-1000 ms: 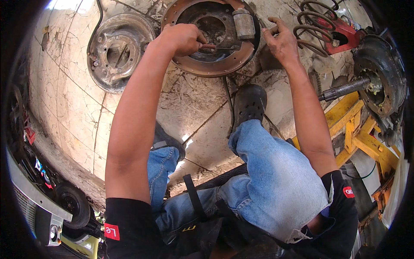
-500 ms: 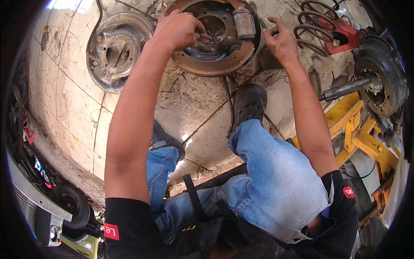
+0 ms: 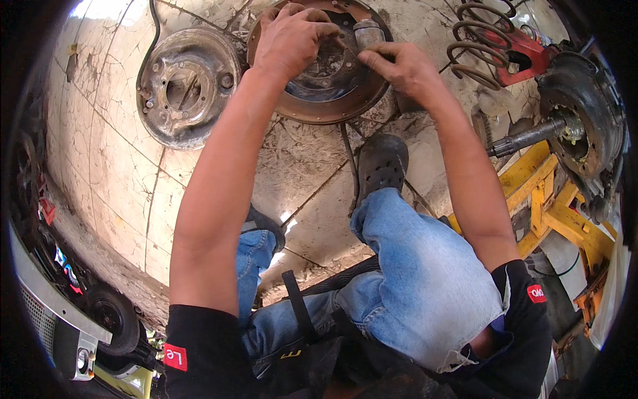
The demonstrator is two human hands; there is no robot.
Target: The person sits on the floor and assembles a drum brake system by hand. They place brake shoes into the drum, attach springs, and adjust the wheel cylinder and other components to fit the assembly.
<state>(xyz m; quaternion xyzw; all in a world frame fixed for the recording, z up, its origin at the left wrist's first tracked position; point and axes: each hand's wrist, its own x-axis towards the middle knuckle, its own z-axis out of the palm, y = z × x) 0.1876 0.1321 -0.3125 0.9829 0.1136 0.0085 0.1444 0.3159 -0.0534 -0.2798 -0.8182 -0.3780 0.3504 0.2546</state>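
Note:
A large round brake assembly (image 3: 332, 110), with a rusty rim and dark inner plate, lies on the floor in front of me. Over its left side, my left hand (image 3: 290, 43) has its fingers bent and pressed together; what they grip is hidden. At the right edge, my right hand (image 3: 402, 66) curls its thumb and forefinger by the lower end of a dull metal cylinder (image 3: 367, 33). Whether it grips the cylinder or a part beside it cannot be made out. To the left lies a second round metal backing plate (image 3: 163, 106) with a central hole.
At the right are a coil spring (image 3: 465, 56), a red metal stand (image 3: 525, 63), a hub with a splined shaft (image 3: 531, 136) and a yellow steel frame (image 3: 531, 179). A black hose (image 3: 157, 30) runs beside the left plate. My shoe (image 3: 383, 163) rests just below the brake assembly.
My right hand has moved left, from beside the brake assembly onto its edge, and its fingers have closed. The cylinder has shifted slightly left. The curved lining along the lower rim no longer shows.

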